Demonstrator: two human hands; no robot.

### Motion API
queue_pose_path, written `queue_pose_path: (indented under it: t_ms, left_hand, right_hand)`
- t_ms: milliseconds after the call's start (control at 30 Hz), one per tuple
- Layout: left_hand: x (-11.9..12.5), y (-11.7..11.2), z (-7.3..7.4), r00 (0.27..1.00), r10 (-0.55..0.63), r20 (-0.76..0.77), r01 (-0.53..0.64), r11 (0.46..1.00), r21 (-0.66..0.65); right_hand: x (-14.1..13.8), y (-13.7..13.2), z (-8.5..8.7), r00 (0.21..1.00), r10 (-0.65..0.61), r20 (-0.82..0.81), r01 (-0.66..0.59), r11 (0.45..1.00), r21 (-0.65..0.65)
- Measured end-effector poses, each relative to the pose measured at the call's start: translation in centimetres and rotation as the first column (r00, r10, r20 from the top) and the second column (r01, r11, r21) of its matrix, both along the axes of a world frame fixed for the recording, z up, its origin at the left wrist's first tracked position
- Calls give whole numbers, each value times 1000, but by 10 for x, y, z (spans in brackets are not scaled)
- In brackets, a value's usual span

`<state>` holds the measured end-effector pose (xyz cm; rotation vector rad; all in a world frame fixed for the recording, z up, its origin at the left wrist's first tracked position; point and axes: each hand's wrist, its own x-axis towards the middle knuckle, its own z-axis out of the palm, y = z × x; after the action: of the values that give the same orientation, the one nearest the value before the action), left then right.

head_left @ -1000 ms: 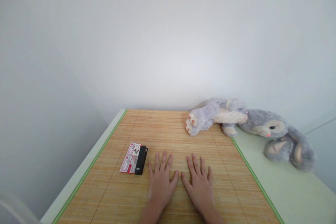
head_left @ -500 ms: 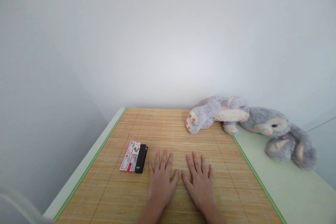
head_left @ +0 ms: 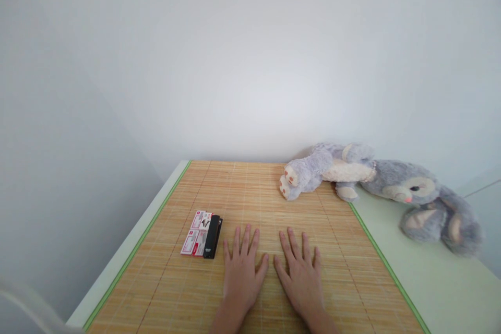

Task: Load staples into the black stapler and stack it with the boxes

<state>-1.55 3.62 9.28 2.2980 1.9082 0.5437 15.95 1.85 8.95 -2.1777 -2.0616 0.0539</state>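
Stapler (head_left: 212, 237), black, lies on the bamboo mat (head_left: 258, 193) near the left hand (head_left: 241, 276), with red-and-white boxes (head_left: 193, 242) along its left side. Both that hand and the right hand (head_left: 301, 277) rest palm down on the mat, holding nothing, their fingers spread and their thumbs close but apart. A plush rabbit (head_left: 385, 173) lies at the far right.
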Motion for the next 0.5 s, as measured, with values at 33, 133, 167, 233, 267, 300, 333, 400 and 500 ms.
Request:
queue_pose_path:
  t_ms: [33,133,167,233,267,300,333,400,500]
  left_hand:
    - [-1,-4,-1,1000,-8,18,8,1000,-10]
    - [-11,-22,-4,994,-57,98,63,996,-65]
    - [-17,-27,-5,989,-58,139,70,994,-83]
    - [-31,-35,-1,976,-1,216,17,997,-71]
    - [-39,-37,3,969,55,240,-49,998,-32]
    - [-47,-36,8,959,125,255,-135,991,24]
    - [-56,-34,13,945,194,265,-224,971,87]
    - [-70,-24,24,911,298,286,-356,918,178]
    - [-86,-7,30,897,315,310,-375,914,157]
  right_hand:
    - [0,0,0,1000,-1,2,1,1000,2]
    - [0,0,1,1000,-1,-1,1,1000,7]
    - [0,0,1,1000,0,-4,0,1000,6]
    - [0,0,0,1000,1,-9,-1,1000,6]
    - [0,0,0,1000,1,-10,0,1000,7]
    - [1,0,-1,1000,-2,-11,2,1000,8]
    - [1,0,-1,1000,-3,-12,3,1000,10]
    - [1,0,-1,1000,-2,-16,2,1000,9]
    - [2,0,0,1000,4,-23,-4,1000,3]
